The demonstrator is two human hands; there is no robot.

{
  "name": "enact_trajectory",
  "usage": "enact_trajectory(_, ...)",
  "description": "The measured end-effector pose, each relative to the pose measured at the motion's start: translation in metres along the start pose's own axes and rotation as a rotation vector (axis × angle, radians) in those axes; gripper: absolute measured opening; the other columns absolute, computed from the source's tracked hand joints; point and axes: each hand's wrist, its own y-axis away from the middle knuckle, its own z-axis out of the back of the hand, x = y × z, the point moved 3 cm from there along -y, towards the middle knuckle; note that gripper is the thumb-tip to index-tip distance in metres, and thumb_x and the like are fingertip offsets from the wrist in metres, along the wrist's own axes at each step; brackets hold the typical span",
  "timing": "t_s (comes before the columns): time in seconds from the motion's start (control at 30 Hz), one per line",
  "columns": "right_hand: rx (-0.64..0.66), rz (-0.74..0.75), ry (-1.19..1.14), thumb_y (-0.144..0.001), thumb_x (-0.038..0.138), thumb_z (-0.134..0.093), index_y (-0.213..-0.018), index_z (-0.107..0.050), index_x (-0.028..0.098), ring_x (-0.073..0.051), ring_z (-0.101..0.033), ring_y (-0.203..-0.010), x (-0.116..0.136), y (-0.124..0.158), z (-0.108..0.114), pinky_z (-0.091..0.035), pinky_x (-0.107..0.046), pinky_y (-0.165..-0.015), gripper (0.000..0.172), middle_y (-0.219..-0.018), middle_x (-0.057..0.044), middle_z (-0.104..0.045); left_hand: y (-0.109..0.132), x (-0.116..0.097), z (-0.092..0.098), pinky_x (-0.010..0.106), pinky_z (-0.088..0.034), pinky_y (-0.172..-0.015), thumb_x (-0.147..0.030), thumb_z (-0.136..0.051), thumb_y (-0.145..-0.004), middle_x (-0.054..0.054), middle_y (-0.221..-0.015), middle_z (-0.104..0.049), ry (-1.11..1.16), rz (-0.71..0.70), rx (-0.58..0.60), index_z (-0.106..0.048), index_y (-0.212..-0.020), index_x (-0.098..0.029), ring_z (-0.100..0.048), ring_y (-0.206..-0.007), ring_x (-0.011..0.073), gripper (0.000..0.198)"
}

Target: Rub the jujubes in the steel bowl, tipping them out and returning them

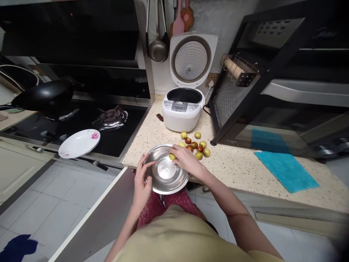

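The right hand [185,158], its grip closed on a greenish fruit [172,156] over the steel bowl [167,171], works best low, the left hand [142,178] (how firmly it grips, I cannot tell) steadying the rim.

Pale yellow shirt [174,238]; pinkish-red trousers [183,200] (mottled); bare forearms [230,198]

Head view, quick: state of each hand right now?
Left hand: closed loosely, holding the metal bowl at its rim.
Right hand: closed, holding a yellow-green fruit over the bowl.
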Motion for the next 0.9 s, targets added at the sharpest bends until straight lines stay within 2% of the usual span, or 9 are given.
enact_trajectory(0.17, 0.014, 0.056, 0.110, -0.087, -0.005, -0.060, -0.107, -0.068, 0.014, -0.026, -0.064, -0.105, 0.004, -0.007, -0.018, -0.050, -0.037, -0.091, 0.028, -0.112, -0.012, -0.066, 0.001, -0.002, 0.000, 0.058, -0.038, -0.122, -0.008, -0.047, -0.092, 0.006, -0.157, -0.051, -0.003, 0.015, -0.005, -0.068, -0.121, -0.027, -0.032, -0.157, 0.0301, 0.041)
enact_trajectory(0.27, 0.014, 0.066, 0.136, -0.087, -0.007, -0.058, -0.105, -0.069, 0.013, -0.026, -0.066, -0.102, 0.007, -0.007, -0.021, -0.052, -0.037, -0.088, 0.029, -0.112, -0.013, -0.067, 0.000, -0.002, -0.002, 0.060, -0.034, -0.124, -0.014, -0.049, -0.096, 0.008, -0.156, -0.052, -0.030, -0.003, -0.019, -0.067, -0.121, -0.026, -0.032, -0.157, 0.0299, 0.033)
enact_trajectory(0.37, 0.019, 0.060, 0.148, -0.087, -0.007, -0.058, -0.106, -0.069, 0.013, -0.026, -0.067, -0.100, 0.008, -0.006, -0.024, -0.053, -0.037, -0.087, 0.030, -0.112, -0.013, -0.067, 0.000, -0.002, -0.003, 0.061, -0.029, -0.127, -0.018, -0.051, -0.099, 0.008, -0.155, -0.053, -0.050, -0.018, -0.022, -0.067, -0.121, -0.026, -0.032, -0.157, 0.0298, 0.029)
enact_trajectory(0.53, -0.029, 0.037, 0.057, -0.088, -0.004, -0.062, -0.106, -0.070, 0.014, -0.025, -0.067, -0.103, 0.007, 0.003, -0.016, -0.054, -0.038, -0.089, 0.027, -0.111, -0.011, -0.068, 0.000, -0.004, -0.002, 0.060, -0.031, -0.126, -0.021, -0.052, -0.101, 0.009, -0.156, -0.052, -0.063, -0.015, -0.011, -0.067, -0.122, -0.027, -0.032, -0.157, 0.0308, 0.026)
enact_trajectory(0.6, -0.100, 0.015, -0.052, -0.090, 0.000, -0.063, -0.107, -0.070, 0.016, -0.024, -0.067, -0.104, 0.003, 0.013, -0.007, -0.055, -0.038, -0.089, 0.024, -0.111, -0.010, -0.069, 0.000, -0.005, -0.002, 0.060, -0.031, -0.125, -0.022, -0.052, -0.102, 0.009, -0.156, -0.051, -0.074, -0.020, -0.009, -0.066, -0.122, -0.027, -0.032, -0.157, 0.0310, 0.025)
enact_trajectory(0.7, -0.302, -0.073, -0.199, -0.096, 0.008, -0.060, -0.115, -0.069, 0.018, -0.024, -0.067, -0.109, -0.013, 0.035, 0.005, -0.055, -0.041, -0.096, 0.023, -0.116, -0.009, -0.069, 0.000, -0.007, -0.002, 0.061, -0.031, -0.125, -0.023, -0.052, -0.103, 0.010, -0.156, -0.051, -0.096, -0.029, -0.001, -0.066, -0.122, -0.027, -0.033, -0.157, 0.0308, 0.024)
enact_trajectory(0.8, -0.537, -0.239, -0.225, -0.100, 0.015, -0.053, -0.117, -0.069, 0.022, -0.027, -0.066, -0.113, -0.036, 0.064, 0.011, -0.054, -0.047, -0.101, 0.024, -0.118, -0.010, -0.069, -0.001, -0.007, -0.002, 0.062, -0.031, -0.125, -0.024, -0.053, -0.103, 0.009, -0.156, -0.051, -0.107, -0.031, 0.010, -0.066, -0.121, -0.027, -0.034, -0.156, 0.0311, 0.023)
enact_trajectory(0.9, -0.646, -0.383, -0.192, -0.100, 0.019, -0.050, -0.116, -0.069, 0.023, -0.029, -0.065, -0.113, -0.056, 0.089, 0.009, -0.054, -0.048, -0.101, 0.025, -0.118, -0.011, -0.069, -0.001, -0.007, -0.001, 0.063, -0.029, -0.126, -0.026, -0.054, -0.103, 0.008, -0.157, -0.050, -0.110, -0.028, 0.021, -0.067, -0.122, -0.028, -0.034, -0.156, 0.0319, 0.023)
